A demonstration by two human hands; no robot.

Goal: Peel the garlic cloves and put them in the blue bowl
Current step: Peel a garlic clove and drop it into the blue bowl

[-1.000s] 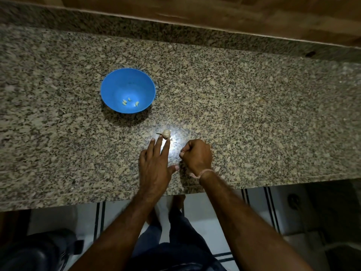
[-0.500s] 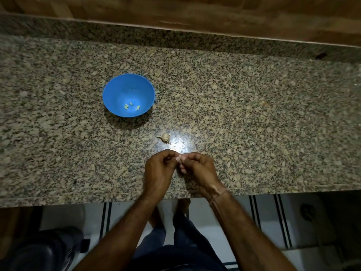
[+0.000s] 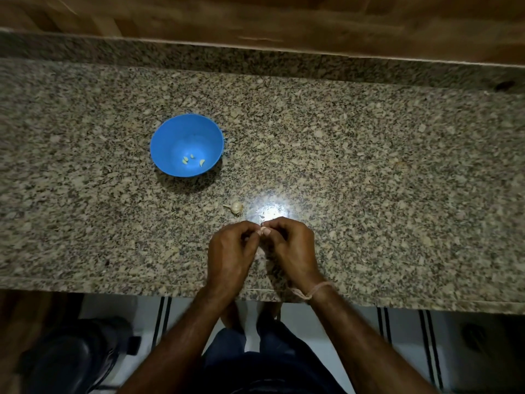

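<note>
At lower centre the left hand (image 3: pixel 230 257) and right hand (image 3: pixel 292 251), fingers curled, pinch together a mostly hidden garlic clove (image 3: pixel 262 226), whose skin is best lifted by nail in small pulls, while the blue bowl (image 3: pixel 159 132) stands upper left.

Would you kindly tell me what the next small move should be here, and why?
Probably pull the skin off the clove: left hand and right hand both pinch it with their fingers above the counter, and it is mostly hidden, so I cannot tell whether it is bare. Only then carry it to the blue bowl.
</note>
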